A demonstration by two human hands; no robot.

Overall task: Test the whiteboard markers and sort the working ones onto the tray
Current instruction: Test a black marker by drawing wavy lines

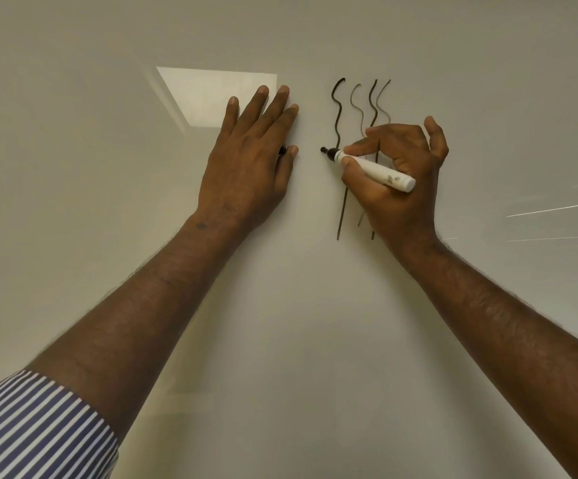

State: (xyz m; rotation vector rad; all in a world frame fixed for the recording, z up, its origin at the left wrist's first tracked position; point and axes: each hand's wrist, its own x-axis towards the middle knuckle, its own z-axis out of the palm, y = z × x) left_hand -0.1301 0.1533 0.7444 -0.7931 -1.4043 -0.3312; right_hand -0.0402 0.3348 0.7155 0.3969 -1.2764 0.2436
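Note:
The whiteboard (280,323) fills the view. My right hand (401,174) grips a white marker (374,169) with its cap off. The marker's black tip (324,150) points left and meets the board beside the leftmost of several dark wavy test lines (337,108). My left hand (249,160) lies flat on the board to the left of the lines, fingers straight and spread upward. A small black piece, apparently the marker's cap (282,150), shows pinched between that hand's thumb and palm. No tray is in view.
A bright rectangular reflection of a ceiling light (211,95) sits on the board behind my left fingers. Thin light streaks (557,209) cross the board's right side. My striped shirt sleeve (32,430) is at the lower left.

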